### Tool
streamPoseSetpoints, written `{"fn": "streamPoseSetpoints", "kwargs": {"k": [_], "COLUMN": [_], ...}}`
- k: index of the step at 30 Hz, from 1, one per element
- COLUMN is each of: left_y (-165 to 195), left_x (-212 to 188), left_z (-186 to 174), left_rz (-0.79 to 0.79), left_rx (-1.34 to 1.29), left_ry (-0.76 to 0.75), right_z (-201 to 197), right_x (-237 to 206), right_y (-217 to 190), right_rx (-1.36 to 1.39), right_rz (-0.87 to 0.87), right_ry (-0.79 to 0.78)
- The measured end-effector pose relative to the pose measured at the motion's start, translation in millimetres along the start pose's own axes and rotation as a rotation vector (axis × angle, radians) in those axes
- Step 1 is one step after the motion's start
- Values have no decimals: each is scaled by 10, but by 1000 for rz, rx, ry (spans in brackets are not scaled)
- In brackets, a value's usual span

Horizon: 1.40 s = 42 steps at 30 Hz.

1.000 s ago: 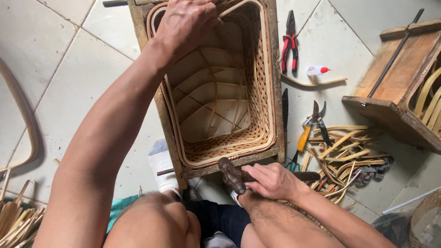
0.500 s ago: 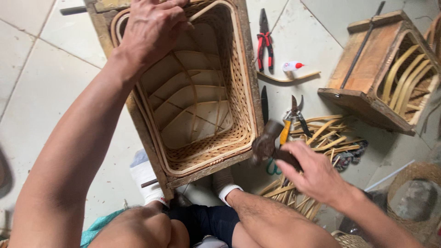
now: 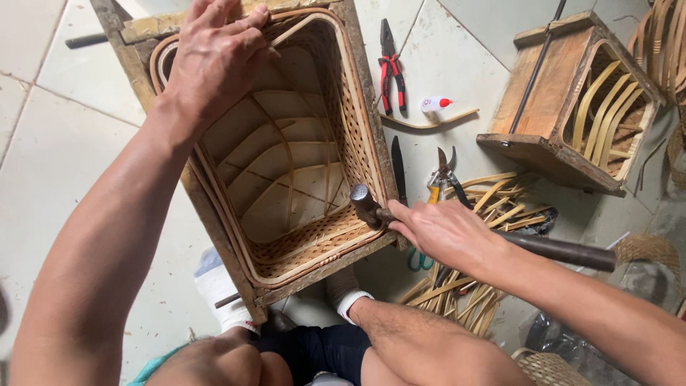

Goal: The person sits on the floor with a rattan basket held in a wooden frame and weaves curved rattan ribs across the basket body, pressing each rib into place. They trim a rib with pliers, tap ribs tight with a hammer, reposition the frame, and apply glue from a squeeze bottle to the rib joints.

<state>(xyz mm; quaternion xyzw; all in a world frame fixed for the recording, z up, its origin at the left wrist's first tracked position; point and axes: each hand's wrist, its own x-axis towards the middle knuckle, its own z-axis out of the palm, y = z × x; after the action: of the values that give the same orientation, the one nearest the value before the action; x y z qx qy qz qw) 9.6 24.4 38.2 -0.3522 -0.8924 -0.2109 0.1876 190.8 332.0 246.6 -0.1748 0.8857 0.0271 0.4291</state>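
A rectangular woven bamboo basket (image 3: pixel 357 121) sits inside a wooden frame on the tiled floor, its opening facing up at me. My left hand (image 3: pixel 218 53) grips the far rim of the basket and frame. My right hand (image 3: pixel 443 232) holds a hammer (image 3: pixel 368 204) close to its metal head, which rests against the near right corner of the basket rim. The dark handle sticks out to the right past my wrist.
Red-handled pliers (image 3: pixel 391 68), a small glue bottle (image 3: pixel 434 104), a knife (image 3: pixel 398 168) and yellow-handled cutters (image 3: pixel 441 175) lie right of the basket. Bamboo strips (image 3: pixel 500 204) are piled beneath my right arm. A second wooden mould (image 3: pixel 564 107) holding strips stands at the upper right.
My right hand brought the hammer from the near bottom edge out to the right, then back onto the near right corner of the rim. The left hand kept its grip.
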Motion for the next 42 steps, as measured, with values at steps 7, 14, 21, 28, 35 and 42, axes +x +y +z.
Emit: {"fn": "streamPoseSetpoints", "kwargs": {"k": [7, 14, 21, 28, 35, 42], "left_y": [-7, -37, -63, -61, -85, -89], "left_x": [45, 49, 45, 23, 18, 10], "left_z": [-25, 135, 209, 137, 126, 139], "left_rz": [-34, -92, -129, -113, -25, -66], "left_rx": [-64, -64, -98, -223, -70, -107], "left_ry": [-54, -17, -90, -64, 5, -9], "right_z": [-2, 494, 811, 789, 693, 1101], "right_x": [33, 358, 565, 534, 539, 285], "right_y": [-23, -655, -813, -798, -888, -399], "right_rx": [120, 782, 854, 830, 815, 1078], "right_rz": [40, -57, -76, -252, -385, 137], "right_ry": [44, 20, -119, 60, 350, 0]}}
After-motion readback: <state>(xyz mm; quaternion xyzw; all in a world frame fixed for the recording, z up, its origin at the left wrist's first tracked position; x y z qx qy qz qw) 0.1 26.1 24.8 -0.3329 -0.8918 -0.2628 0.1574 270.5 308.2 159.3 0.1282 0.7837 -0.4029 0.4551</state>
